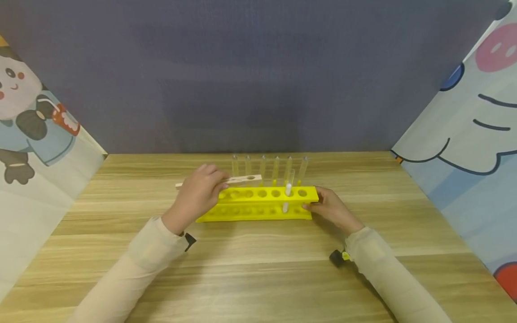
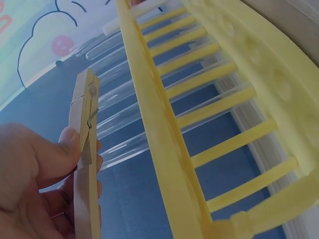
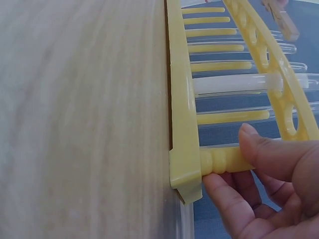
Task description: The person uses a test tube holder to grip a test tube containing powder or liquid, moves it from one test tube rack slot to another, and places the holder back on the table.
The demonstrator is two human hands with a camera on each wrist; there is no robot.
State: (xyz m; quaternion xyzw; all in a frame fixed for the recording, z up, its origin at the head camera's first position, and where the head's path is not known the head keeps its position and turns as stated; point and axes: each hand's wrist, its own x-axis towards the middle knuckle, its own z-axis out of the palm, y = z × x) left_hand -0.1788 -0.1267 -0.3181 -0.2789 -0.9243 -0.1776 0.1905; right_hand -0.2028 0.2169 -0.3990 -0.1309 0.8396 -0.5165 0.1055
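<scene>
A yellow test tube rack (image 1: 254,216) stands on the table. My left hand (image 1: 199,188) holds a wooden test tube clamp (image 1: 244,180) above the rack's left part, thumb on one side and fingers round the other. The clamp (image 2: 87,119) grips no tube in the left wrist view. At the rack's right end my right hand (image 1: 335,210) pinches the end post (image 3: 227,159) between thumb and fingers. A test tube with white contents (image 1: 288,190) stands in a hole near that end. Several clear test tubes (image 1: 276,168) stand in a row along the rack's back.
The wood-grain table (image 1: 258,269) carries the rack near its back edge. A dark panel (image 1: 250,80) rises behind it. Cartoon-printed walls stand at the left (image 1: 24,215) and right (image 1: 456,179).
</scene>
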